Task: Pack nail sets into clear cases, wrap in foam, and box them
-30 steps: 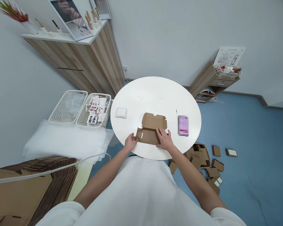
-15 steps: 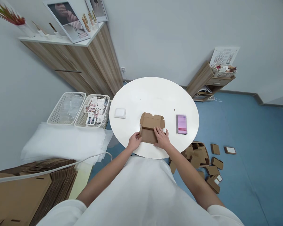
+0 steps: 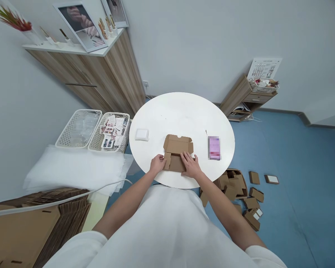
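Note:
A brown cardboard box [image 3: 178, 144] lies on the white round table [image 3: 178, 108] in front of me, its lid laid back away from me. My left hand [image 3: 158, 163] is at the box's left edge, fingertips closed on the side flap, which leans inward over the base. Across the right part of the base lies my right hand [image 3: 191, 164], fingers stretched out and thumb by the right edge; it hides that corner. To the left rests a small white packet [image 3: 142, 134]. A purple rectangular item [image 3: 214, 147], blurred by pixels, lies to the right.
Two white baskets [image 3: 93, 143] with small packs stand left of the table, beside white sheets [image 3: 75, 169] and stacked flat cardboard [image 3: 25, 230]. A white cable [image 3: 100, 188] crosses there. Several small boxes [image 3: 251, 203] lie on the blue floor at right.
The left side flap has swung inward and now shows over the base. My left hand has shifted slightly left; my right hand remains on the box's right part.

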A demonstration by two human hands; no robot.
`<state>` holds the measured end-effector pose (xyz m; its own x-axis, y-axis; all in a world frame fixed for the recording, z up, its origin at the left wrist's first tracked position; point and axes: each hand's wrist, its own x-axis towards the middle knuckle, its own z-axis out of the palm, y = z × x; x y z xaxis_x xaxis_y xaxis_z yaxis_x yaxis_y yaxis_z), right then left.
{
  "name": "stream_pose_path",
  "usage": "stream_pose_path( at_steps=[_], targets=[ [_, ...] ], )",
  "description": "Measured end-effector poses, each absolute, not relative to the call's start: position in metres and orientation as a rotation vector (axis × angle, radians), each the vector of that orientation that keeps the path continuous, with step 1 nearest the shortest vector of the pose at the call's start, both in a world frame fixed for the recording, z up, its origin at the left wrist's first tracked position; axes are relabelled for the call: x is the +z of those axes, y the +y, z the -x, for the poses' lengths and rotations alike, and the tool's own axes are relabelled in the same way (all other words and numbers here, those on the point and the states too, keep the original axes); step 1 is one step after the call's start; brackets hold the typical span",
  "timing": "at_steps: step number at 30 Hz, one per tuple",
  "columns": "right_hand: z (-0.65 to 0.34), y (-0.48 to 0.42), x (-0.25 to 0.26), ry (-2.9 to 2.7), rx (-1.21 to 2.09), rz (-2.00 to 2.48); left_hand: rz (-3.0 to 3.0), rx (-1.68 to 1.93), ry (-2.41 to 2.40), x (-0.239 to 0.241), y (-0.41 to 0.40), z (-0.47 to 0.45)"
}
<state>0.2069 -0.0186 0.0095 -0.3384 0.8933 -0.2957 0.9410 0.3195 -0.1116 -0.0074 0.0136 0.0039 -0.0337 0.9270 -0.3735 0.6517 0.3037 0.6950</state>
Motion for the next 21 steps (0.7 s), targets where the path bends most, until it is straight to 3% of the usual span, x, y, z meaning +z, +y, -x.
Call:
stream_pose_path(
  at_steps=[13,21],
  targets=[
    [-0.204,-0.025,0.009,2.401,-0.392,-1.609,-1.847,0.029,1.726,0.006,0.028,0.012],
    [-0.201,-0.027,0.006,2.389,-0.362,-1.64,-1.85,0.022,1.763,0.002,0.03,0.009]
  ],
)
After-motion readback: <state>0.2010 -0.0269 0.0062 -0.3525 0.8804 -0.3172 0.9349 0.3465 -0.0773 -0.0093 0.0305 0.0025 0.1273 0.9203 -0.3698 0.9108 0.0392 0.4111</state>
